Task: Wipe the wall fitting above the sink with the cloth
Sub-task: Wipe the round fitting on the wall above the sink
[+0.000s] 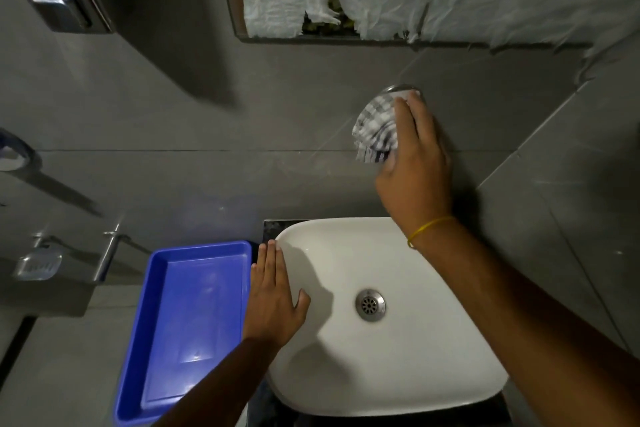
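Your right hand (pixel 414 163) clutches the checked cloth (pixel 375 130), pressing it to the round metal wall fitting (pixel 398 89) on the grey tile above the white sink (pixel 398 357). Your left hand (pixel 273 298) lies flat and unclenched on the sink's left rim, beside a blue tray (pixel 152 340).
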